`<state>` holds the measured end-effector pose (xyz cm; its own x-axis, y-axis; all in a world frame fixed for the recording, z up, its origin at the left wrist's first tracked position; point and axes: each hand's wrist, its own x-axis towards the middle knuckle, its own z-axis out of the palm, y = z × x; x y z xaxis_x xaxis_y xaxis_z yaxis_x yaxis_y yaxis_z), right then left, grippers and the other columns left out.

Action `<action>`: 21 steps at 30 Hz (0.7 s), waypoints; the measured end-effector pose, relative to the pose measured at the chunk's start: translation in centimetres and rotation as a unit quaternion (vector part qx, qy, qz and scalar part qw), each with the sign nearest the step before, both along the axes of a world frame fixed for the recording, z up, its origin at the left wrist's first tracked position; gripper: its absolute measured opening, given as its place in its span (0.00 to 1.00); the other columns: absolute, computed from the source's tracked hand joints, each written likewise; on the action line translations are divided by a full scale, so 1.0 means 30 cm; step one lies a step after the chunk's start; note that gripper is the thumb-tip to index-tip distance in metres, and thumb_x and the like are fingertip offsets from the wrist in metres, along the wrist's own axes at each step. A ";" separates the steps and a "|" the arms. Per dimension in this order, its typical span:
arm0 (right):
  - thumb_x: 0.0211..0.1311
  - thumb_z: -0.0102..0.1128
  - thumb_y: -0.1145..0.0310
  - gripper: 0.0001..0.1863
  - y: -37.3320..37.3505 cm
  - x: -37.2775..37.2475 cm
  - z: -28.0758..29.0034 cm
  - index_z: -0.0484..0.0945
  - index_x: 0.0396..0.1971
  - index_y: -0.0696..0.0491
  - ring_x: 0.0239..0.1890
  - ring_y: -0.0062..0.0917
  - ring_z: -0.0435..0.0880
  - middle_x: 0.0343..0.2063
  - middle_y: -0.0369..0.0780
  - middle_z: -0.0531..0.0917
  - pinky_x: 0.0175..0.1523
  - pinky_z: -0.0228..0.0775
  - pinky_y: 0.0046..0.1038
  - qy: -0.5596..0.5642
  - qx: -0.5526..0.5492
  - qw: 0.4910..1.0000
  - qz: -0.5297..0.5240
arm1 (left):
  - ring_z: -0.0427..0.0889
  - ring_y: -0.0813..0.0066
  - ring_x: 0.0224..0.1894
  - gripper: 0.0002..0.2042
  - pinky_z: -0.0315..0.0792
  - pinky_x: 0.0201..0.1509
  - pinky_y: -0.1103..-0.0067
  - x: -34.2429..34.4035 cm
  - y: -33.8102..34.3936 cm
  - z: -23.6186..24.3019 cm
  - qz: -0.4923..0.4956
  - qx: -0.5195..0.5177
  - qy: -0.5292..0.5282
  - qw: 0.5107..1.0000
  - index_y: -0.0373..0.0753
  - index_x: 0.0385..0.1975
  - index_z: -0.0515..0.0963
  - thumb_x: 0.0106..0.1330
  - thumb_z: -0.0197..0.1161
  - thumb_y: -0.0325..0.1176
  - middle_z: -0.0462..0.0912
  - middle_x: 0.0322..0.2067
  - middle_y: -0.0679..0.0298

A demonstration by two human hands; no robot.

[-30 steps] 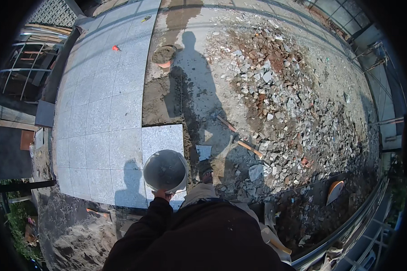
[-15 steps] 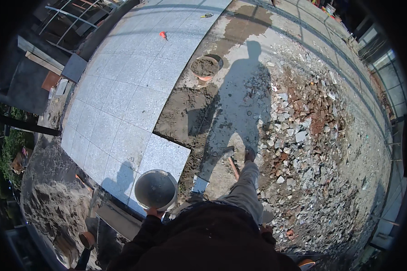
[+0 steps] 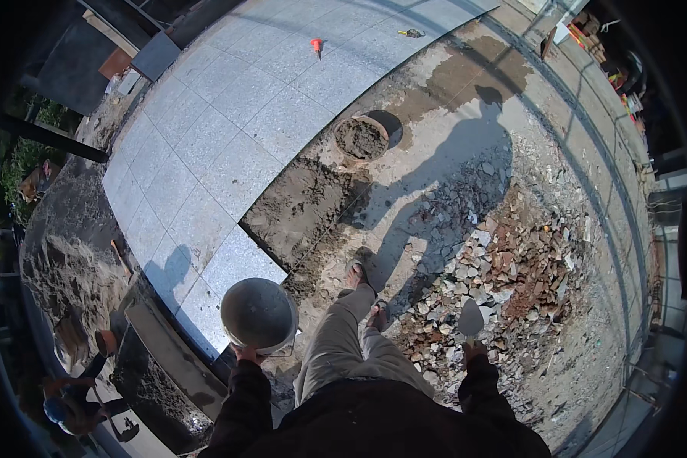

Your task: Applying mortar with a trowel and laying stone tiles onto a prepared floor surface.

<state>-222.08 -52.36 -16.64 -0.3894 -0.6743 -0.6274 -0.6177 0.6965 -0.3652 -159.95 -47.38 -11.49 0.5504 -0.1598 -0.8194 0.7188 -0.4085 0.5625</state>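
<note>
My left hand (image 3: 246,356) grips the rim of a round grey metal bucket (image 3: 259,313), held out over the edge of the grey paving slabs (image 3: 229,137). My right hand (image 3: 474,353) holds a trowel (image 3: 469,320) with its blade pointing up, over the broken stone rubble (image 3: 511,275). My legs and sandalled feet (image 3: 362,294) stand between them on dusty ground. My dark sleeves come in from the lower edge.
A bed of wet mortar (image 3: 301,210) lies beside the laid slabs, with an orange tub of mortar (image 3: 361,139) beyond it. A small orange marker (image 3: 317,46) and a yellow tool (image 3: 412,33) lie far off. Another person (image 3: 69,382) crouches at lower left by a dark kerb (image 3: 172,355).
The view has swung and I have stepped forward: the orange tub and mortar bed are nearer, and my right hand with the trowel has come into view. The bucket stays in my left hand.
</note>
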 end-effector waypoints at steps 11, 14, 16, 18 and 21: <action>0.39 0.60 0.57 0.23 -0.434 0.148 0.163 0.72 0.33 0.59 0.34 0.36 0.75 0.29 0.48 0.76 0.40 0.66 0.32 0.137 0.116 0.980 0.082 | 0.69 0.59 0.46 0.40 0.66 0.45 0.61 -0.357 -0.973 -0.852 -0.589 0.104 -0.017 0.801 0.49 0.57 0.37 0.45 0.54 0.27 0.67 0.44 0.49; 0.40 0.59 0.57 0.23 -0.530 0.160 0.119 0.71 0.35 0.57 0.32 0.34 0.76 0.27 0.46 0.77 0.38 0.67 0.31 0.117 0.176 0.975 0.069 | 0.72 0.59 0.43 0.40 0.67 0.46 0.67 -0.499 -1.213 -0.988 -0.711 0.165 -0.032 0.682 0.48 0.57 0.37 0.43 0.52 0.28 0.70 0.41 0.46; 0.40 0.58 0.56 0.24 -0.635 0.177 0.196 0.70 0.35 0.57 0.31 0.35 0.76 0.27 0.46 0.77 0.38 0.67 0.31 0.148 0.172 0.974 0.026 | 0.72 0.55 0.42 0.40 0.66 0.46 0.68 -0.738 -1.466 -0.957 -0.656 0.096 -0.031 0.748 0.47 0.57 0.39 0.42 0.53 0.28 0.70 0.41 0.45; 0.42 0.55 0.56 0.25 -0.742 0.211 0.165 0.68 0.39 0.57 0.35 0.40 0.74 0.30 0.48 0.75 0.41 0.66 0.35 0.133 0.213 0.967 0.041 | 0.70 0.50 0.44 0.39 0.66 0.46 0.68 -0.792 -1.631 -0.999 -0.672 0.037 -0.012 0.739 0.47 0.57 0.41 0.42 0.53 0.27 0.67 0.44 0.45; 0.42 0.55 0.54 0.31 -0.857 0.122 0.103 0.61 0.46 0.54 0.36 0.40 0.74 0.30 0.49 0.75 0.41 0.65 0.35 0.135 0.251 0.953 0.102 | 0.66 0.51 0.48 0.39 0.63 0.50 0.69 -1.001 -1.885 -1.006 -0.682 -0.018 0.029 0.731 0.47 0.57 0.42 0.41 0.53 0.26 0.63 0.49 0.46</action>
<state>-218.42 -78.06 -13.54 -0.4746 -0.3940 -0.7871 -0.7836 0.5965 0.1739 -189.99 -103.93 -41.66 -0.1769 -0.5491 -0.8168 -0.3194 -0.7530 0.5753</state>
